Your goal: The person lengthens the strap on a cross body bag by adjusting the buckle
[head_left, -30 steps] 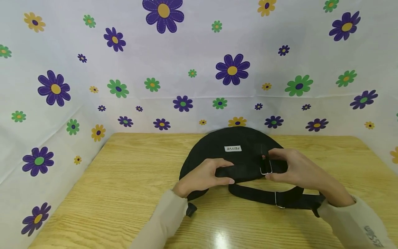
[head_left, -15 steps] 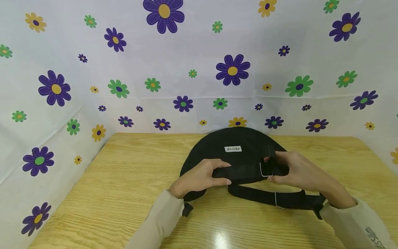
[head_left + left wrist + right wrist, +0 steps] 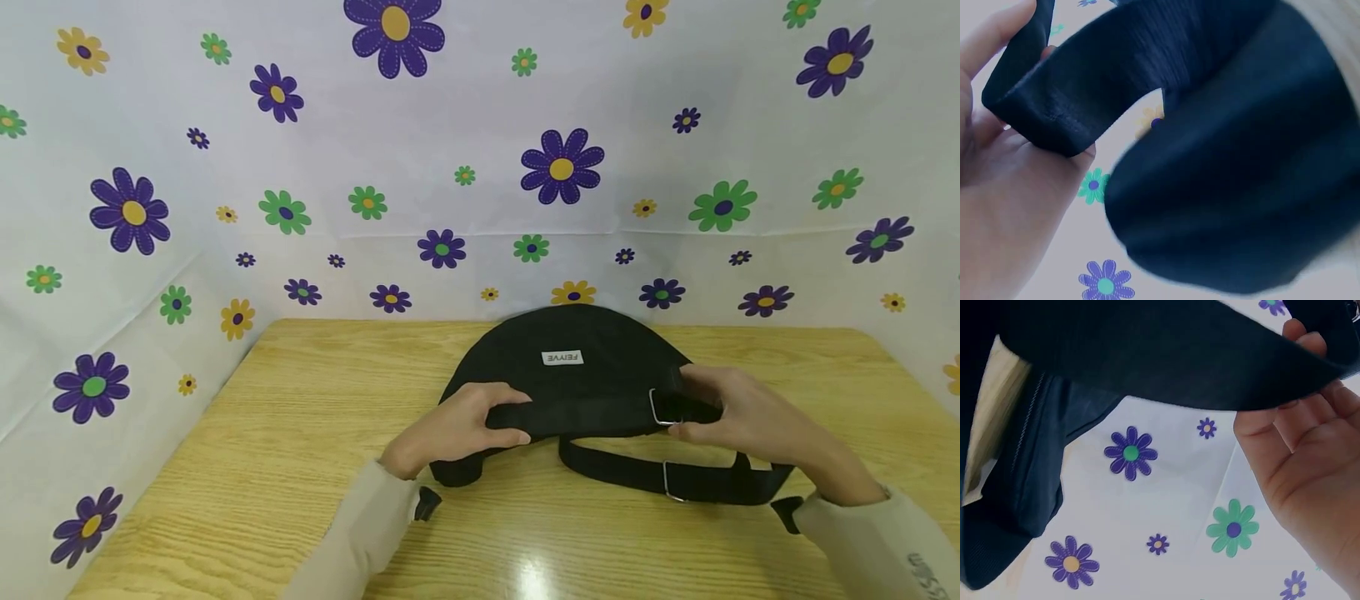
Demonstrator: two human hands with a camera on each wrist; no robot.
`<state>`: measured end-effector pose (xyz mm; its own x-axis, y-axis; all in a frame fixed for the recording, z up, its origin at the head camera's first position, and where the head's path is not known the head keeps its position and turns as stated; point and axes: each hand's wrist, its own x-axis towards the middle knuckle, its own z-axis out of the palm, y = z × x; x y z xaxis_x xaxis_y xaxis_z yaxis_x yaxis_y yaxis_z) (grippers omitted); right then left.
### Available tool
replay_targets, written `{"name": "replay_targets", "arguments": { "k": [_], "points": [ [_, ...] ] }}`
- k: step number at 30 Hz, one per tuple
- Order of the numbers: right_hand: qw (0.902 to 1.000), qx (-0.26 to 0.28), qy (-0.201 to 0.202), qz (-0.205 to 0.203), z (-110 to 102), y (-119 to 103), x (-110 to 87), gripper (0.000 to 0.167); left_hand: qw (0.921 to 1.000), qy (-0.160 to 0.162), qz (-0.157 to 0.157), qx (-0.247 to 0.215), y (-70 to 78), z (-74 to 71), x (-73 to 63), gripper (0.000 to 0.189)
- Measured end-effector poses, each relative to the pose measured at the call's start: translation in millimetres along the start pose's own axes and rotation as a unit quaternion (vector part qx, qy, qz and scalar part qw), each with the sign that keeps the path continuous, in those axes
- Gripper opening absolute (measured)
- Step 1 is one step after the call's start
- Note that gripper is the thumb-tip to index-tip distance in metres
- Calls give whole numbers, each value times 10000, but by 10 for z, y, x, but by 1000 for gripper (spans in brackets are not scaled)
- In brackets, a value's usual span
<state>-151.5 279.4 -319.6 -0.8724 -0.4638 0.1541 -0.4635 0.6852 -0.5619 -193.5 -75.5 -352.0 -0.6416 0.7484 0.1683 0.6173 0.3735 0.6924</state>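
A black half-moon bag with a white label lies at the back of the table, its lettering upside down. My left hand grips the black strap between thumb and fingers, in front of the bag's left part. Further right, my right hand pinches the same strap beside a metal slider. Both wrist views show the strap close up: my left hand has it bent within the fingers, and my right hand has fingertips on either side of it.
A lower loop of strap with another metal slider lies in front of the bag. The wooden table meets a white flowered cloth behind and at the left. A small black piece shows at the left cuff.
My hands have moved apart, the left one leftward along the strap and the right one rightward. The upper metal slider has shifted right with the right hand; the bag's body has stayed nearly still.
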Motion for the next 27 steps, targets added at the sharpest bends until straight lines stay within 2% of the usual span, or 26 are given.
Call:
{"name": "replay_targets", "arguments": {
  "k": [2,4,14,27],
  "points": [
    [9997,146,37,-200,-2,32,-18,39,10000,-11,-43,25,2,-25,-31,45],
    [9991,275,27,-330,0,56,-32,35,9999,-45,-94,7,1,-37,-53,45],
    [9978,295,90,-595,-11,157,-106,40,9998,-148,1,122,-48,-67,-123,44],
    [9999,140,74,-20,-50,357,-265,38,9991,-270,-307,-64,-128,-131,-233,45]
  ]
}}
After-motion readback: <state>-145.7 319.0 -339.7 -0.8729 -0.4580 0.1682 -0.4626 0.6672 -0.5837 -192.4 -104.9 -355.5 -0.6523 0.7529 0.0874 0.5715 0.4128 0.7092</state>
